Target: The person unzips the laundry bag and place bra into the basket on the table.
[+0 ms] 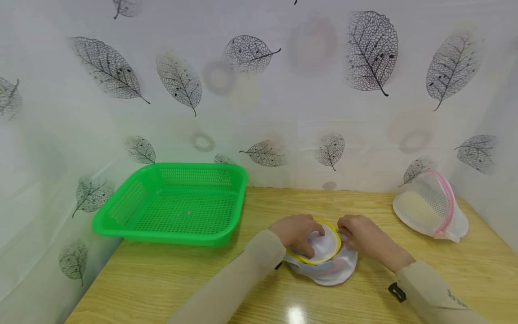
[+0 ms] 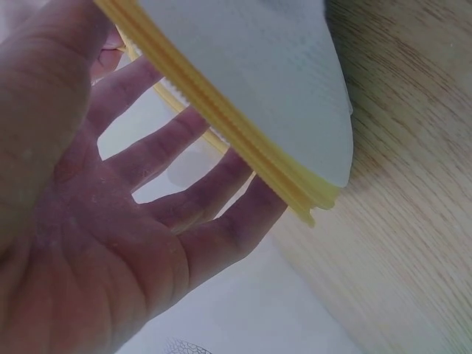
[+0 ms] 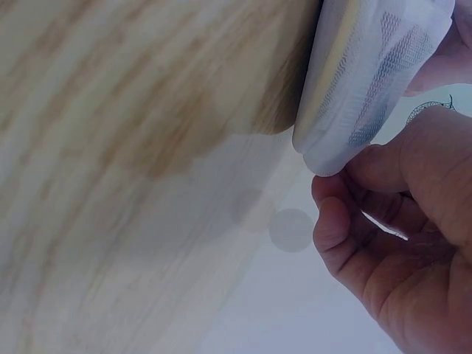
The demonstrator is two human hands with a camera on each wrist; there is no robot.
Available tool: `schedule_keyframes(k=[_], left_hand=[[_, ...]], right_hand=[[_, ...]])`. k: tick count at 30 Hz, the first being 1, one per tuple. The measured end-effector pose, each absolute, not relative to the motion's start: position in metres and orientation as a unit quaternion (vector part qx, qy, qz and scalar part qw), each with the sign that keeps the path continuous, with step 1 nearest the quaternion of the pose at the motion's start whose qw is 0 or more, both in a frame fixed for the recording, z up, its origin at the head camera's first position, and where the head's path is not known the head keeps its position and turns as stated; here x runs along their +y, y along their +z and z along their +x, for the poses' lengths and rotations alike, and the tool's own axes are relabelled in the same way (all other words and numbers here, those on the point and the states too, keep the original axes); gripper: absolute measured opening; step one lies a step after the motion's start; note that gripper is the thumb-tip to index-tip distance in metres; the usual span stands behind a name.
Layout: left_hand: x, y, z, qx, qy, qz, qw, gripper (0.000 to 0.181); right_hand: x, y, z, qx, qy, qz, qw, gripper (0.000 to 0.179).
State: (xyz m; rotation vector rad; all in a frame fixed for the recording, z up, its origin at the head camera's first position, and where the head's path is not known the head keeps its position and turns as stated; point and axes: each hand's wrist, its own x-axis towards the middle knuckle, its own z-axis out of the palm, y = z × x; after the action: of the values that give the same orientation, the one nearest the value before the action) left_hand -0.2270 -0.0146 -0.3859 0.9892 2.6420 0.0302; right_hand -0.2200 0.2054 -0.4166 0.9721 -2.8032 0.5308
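Observation:
A white mesh laundry bag [image 1: 333, 274] with a yellow zip rim lies on the table in the head view. Dark and reddish contents show faintly through its mesh. My left hand [image 1: 297, 231] holds the bag at its left side, thumb and fingers spread over the top. In the left wrist view, those fingertips pass behind the yellow zip [image 2: 221, 125] and are hidden. At the bag's right edge, my right hand [image 1: 360, 234] pinches the rim between thumb and curled fingers. The right wrist view shows this pinch on the edge of the mesh [image 3: 387, 81]; any zip pull is hidden.
A green perforated basket [image 1: 170, 237] stands at the back left, with a tiny speck on its floor. Toward the right end of the wooden table [image 1: 259, 288] sits another white mesh bag [image 1: 425, 207] with pink trim. A leaf-patterned curtain [image 1: 291, 112] hangs behind.

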Motion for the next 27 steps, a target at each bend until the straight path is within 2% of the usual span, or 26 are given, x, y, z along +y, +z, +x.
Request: schedule_keyframes(k=[27], left_hand=[[-0.0146, -0.387, -0.2282, 0.927, 0.014, 0.337, 0.162, 0.055]], right_hand=[[0.204, -0.4193, -0.2149, -0.936, 0.165, 0.304, 0.064, 0.025]])
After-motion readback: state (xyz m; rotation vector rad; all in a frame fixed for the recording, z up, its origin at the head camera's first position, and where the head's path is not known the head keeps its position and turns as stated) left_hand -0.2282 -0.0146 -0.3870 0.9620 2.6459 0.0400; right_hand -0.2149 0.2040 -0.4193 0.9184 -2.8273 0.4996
